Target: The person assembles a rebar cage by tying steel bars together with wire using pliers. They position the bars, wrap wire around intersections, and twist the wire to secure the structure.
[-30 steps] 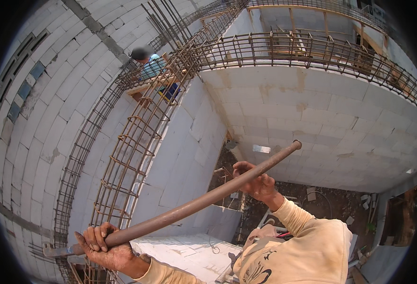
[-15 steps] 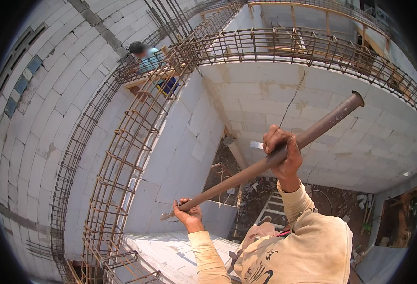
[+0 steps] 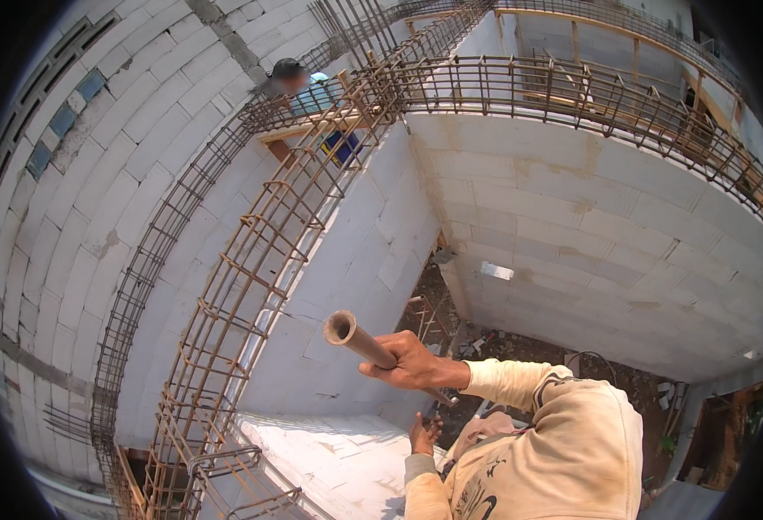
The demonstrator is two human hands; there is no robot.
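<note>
1. The right hand [image 3: 412,360] is closed around a brown metal pipe [image 3: 364,343], its fingers wrapped over the shaft.
2. The pipe passes through that grip. Its flared, hollow mouth sticks out to the left of the knuckles, slightly higher in view, and faces the camera.
3. The other end slants down and right, showing below the right wrist; the hand and wrist cover the stretch between.
4. The pipe is strongly foreshortened, so how far along its length the hand grips cannot be told.
5. The left hand [image 3: 425,435] is below the pipe's lower end, near it and apart from it in view, with the fingers loosely spread and partly curled; it holds nothing visible.
6. Both forearms wear cream sweatshirt sleeves [image 3: 507,381].
7. Behind the pipe's mouth is a grey block wall [image 3: 347,277], topped on its left by a rusty rebar cage [image 3: 256,230].
8. A white block surface [image 3: 321,451] lies below the pipe, left of the left hand.
9. Farther off, a person in a light blue top [image 3: 316,95] is behind the rebar.
</note>
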